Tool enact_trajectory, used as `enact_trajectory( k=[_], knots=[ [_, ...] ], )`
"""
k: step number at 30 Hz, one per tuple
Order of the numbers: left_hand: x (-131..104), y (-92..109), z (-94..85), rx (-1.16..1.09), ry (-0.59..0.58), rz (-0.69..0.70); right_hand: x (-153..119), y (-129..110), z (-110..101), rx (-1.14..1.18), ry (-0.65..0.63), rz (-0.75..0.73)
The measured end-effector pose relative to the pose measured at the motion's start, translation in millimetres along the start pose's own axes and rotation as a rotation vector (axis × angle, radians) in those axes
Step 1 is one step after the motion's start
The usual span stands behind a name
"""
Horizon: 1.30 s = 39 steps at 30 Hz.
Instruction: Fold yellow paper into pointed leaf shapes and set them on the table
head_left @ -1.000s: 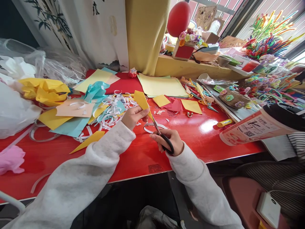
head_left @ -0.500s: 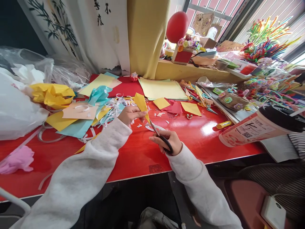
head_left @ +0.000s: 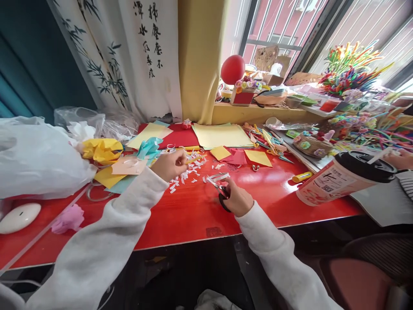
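Note:
My left hand (head_left: pixel 170 165) pinches a folded piece of yellow paper (head_left: pixel 194 159), seen nearly edge-on above the table. Black-handled scissors (head_left: pixel 223 199) are in my right hand (head_left: pixel 240 199), their blades parted and pointing up and left. A white paper ring (head_left: pixel 220 176) lies by the blades; whether they touch it I cannot tell. White paper scraps (head_left: pixel 185 175) are scattered under and beside my left hand. Beyond my hands lie a yellow paper square (head_left: pixel 220 153), red paper (head_left: pixel 238 157) and another yellow square (head_left: pixel 259 158).
A large lidded cup (head_left: pixel 342 178) stands tilted in view at the right, with another person's hand (head_left: pixel 402 159) behind it. A glue stick (head_left: pixel 302 177) lies nearby. White plastic bags (head_left: pixel 41 159) and crumpled yellow paper (head_left: pixel 102 150) fill the left. Pale yellow sheets (head_left: pixel 222 136) lie at the back.
The yellow paper has come away from the scissors and turned edge-on as my left hand drew left. The scissor blades have opened wider. The view has tilted up.

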State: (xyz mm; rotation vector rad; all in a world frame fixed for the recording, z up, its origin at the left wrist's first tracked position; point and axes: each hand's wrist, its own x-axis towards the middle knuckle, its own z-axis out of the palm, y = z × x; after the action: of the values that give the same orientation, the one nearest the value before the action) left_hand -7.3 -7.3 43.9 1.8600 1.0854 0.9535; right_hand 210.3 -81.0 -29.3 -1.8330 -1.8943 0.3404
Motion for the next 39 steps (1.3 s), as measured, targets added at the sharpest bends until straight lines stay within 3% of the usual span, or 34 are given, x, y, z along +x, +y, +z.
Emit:
enact_trajectory(
  k=[3,6,11,13,17,21,23,26,29,32,34,39],
  knots=[
    [-6.6,-5.9,14.3,0.226,-0.15,0.013,-6.5,7.0,-3.4,-0.119,0.019,-0.101],
    [-13.2,-21.6,20.4,0.26,-0.202,0.02,-14.6,19.1,-5.1,-0.168,0.007,-0.13],
    [-25.7,-46.7,28.0,0.364,-0.42,0.112,-23.0,31.4,-9.4,-0.207,0.007,-0.114],
    [-25.0,-47.0,32.2,0.467,-0.421,0.2,-24.7,31.3,-11.2,-0.19,0.004,-0.104],
    [-10.3,-34.4,54.7,0.544,-0.296,0.389,-27.7,26.6,-12.5,-0.135,0.018,-0.107],
    [6.1,-22.1,88.3,0.496,-0.371,0.442,-31.3,23.3,-14.8,-0.108,0.061,-0.146],
    [11.1,-16.9,95.6,0.557,-0.382,0.48,-33.0,24.7,-18.7,-0.117,0.076,-0.154],
    [18.2,-8.2,84.0,0.646,-0.306,0.554,-35.6,32.5,-27.0,-0.173,0.096,-0.141],
    [26.2,-1.6,54.8,0.865,-0.148,0.648,-37.3,46.9,-33.1,-0.247,0.166,-0.106],
    [29.8,-0.7,31.2,0.918,-0.008,0.551,-36.3,64.9,-33.4,-0.284,0.246,-0.079],
    [27.8,-2.3,25.9,0.867,0.055,0.457,-33.7,76.1,-31.5,-0.314,0.298,-0.057],
    [16.3,-4.1,33.9,0.539,-0.076,0.275,-25.4,95.9,-30.4,-0.407,0.403,0.067]
  ],
)
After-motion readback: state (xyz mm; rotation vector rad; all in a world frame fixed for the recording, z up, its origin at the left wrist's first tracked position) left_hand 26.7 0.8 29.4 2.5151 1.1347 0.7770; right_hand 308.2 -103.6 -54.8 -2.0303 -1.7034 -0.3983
